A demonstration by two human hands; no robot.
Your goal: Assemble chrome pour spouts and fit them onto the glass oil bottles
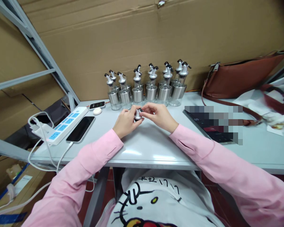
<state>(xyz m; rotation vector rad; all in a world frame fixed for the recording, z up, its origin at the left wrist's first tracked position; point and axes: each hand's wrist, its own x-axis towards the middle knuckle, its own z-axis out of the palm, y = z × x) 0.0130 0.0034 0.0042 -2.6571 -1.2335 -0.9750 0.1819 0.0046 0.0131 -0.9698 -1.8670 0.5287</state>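
Note:
My left hand [127, 121] is closed around a silver pour spout [138, 114] with a black tip, just above the table near its middle. From the other side, my right hand [157, 116] pinches the black tip of the same spout between thumb and fingers. The lower end of the spout is partly hidden by my left fingers. Right behind my hands stand two rows of glass oil bottles [151, 93] with brushed metal sleeves, each topped with a silver and black pour spout.
At left lie a white power strip [66, 124], a charging phone [81, 129], a small black-screened device [97, 105] and a round white item [97, 111]. To the right are a dark tablet-like device [209, 126], partly blurred out, and a brown bag [241, 77]. Cardboard [142, 34] walls the back.

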